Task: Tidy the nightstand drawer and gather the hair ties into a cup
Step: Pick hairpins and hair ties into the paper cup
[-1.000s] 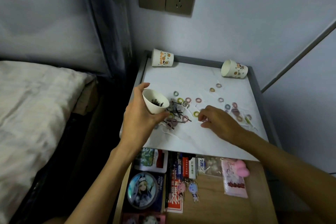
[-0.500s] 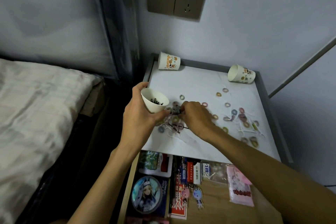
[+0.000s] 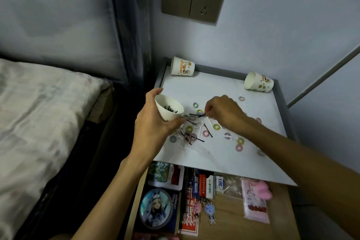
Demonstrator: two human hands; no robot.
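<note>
Left hand point(image 3: 153, 128): fingers and thumb curled round white cup point(image 3: 169, 112), cup held tilted above front left part of tabletop point(image 3: 214, 87), mouth turned toward the other hand. Inside cup: a few dark pins point(image 3: 171, 108). Right hand point(image 3: 224, 112): fingertips pinching black hairpins point(image 3: 197, 115), pins lifted just beside cup rim, over the cluttered middle of tabletop. Hair ties point(image 3: 216, 127): small coloured rings (green, pink, purple, grey), scattered flat across white tabletop, densest below cup and between the two hands, others spread toward right edge; none seen in held cup. Loose hairpins point(image 3: 208, 133): black, lying among the ties, some crossing them. Back-left printed cup point(image 3: 183, 66): on its side at rear corner. Back-right printed cup point(image 3: 258, 82): on its side near rear right rim, mouth facing left. Drawer point(image 3: 233, 214): pulled open below tabletop front edge, wooden floor visible at right; contents include round character badge point(image 3: 155, 208), pink pouch point(image 3: 255, 202), small keychain figures point(image 3: 210, 208), flat packets and boxes packed along back and left. Bed point(image 3: 39, 115): pale rumpled sheet, left of nightstand. Wall socket point(image 3: 192, 4): on wall above.
</note>
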